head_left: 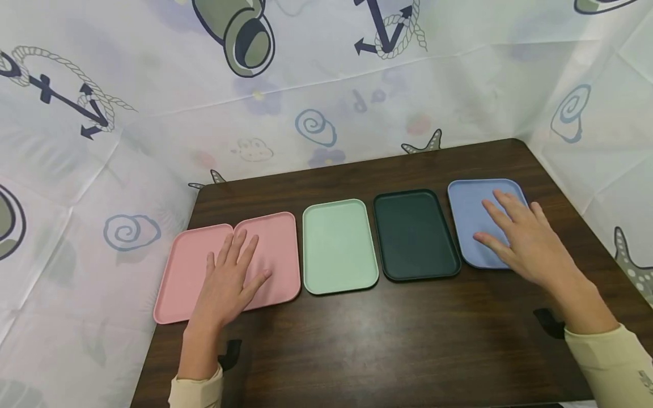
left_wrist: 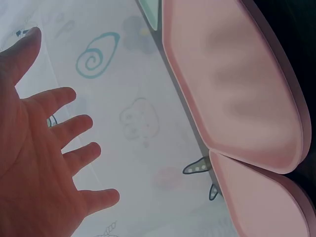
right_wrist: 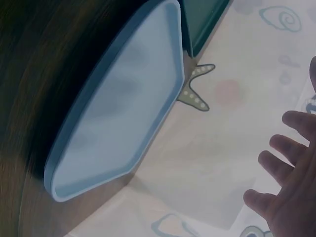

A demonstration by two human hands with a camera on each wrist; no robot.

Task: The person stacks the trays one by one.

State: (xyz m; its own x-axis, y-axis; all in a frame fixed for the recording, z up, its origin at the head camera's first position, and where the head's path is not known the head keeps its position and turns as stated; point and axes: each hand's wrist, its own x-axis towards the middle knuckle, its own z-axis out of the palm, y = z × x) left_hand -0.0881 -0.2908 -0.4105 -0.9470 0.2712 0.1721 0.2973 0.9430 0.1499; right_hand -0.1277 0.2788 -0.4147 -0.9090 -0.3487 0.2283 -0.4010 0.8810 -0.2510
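Note:
My left hand [head_left: 224,289], fingers spread, hovers over the two pink trays, a left one [head_left: 183,260] and a right one [head_left: 278,249] that meet edge to edge. In the left wrist view a gap shows between that hand [left_wrist: 44,143] and the pink tray [left_wrist: 232,74]. My right hand [head_left: 533,249] is held over the blue tray [head_left: 469,209] with its fingers apart and nothing in them. The right wrist view shows the blue tray [right_wrist: 123,98] lying on the table, apart from the hand [right_wrist: 291,182].
Between the pink and blue trays lie a mint green tray [head_left: 340,246] and a dark green tray [head_left: 415,235]. All rest in a row on a dark wooden table [head_left: 382,345]. Printed cloth [head_left: 168,130] hangs behind and beside the table.

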